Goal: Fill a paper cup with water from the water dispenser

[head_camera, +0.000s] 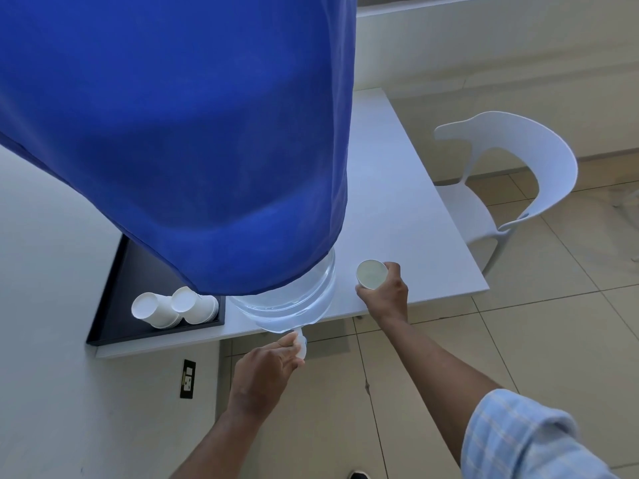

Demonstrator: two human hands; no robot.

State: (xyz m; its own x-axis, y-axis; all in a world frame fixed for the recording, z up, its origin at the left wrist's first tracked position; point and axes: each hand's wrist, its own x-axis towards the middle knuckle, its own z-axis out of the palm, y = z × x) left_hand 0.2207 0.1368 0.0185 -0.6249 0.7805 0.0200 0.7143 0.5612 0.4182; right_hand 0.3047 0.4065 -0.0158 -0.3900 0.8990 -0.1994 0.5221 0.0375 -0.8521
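A large water dispenser bottle (301, 299) under a blue cloth cover (179, 133) stands on the white table (397, 216). Its white tap (301, 344) juts past the table's front edge. My left hand (266, 371) grips this tap from below with its fingertips. To the right of the bottle, my right hand (383, 292) holds a white paper cup (371, 274) upright over the table. The cup looks filled, though the liquid level is hard to judge.
Two stacks of white paper cups (173, 305) lie on their sides in a black tray (114, 288) left of the bottle. A white chair (511, 181) stands right of the table. A wall socket (188, 378) sits under the table edge. Beige floor tiles lie below.
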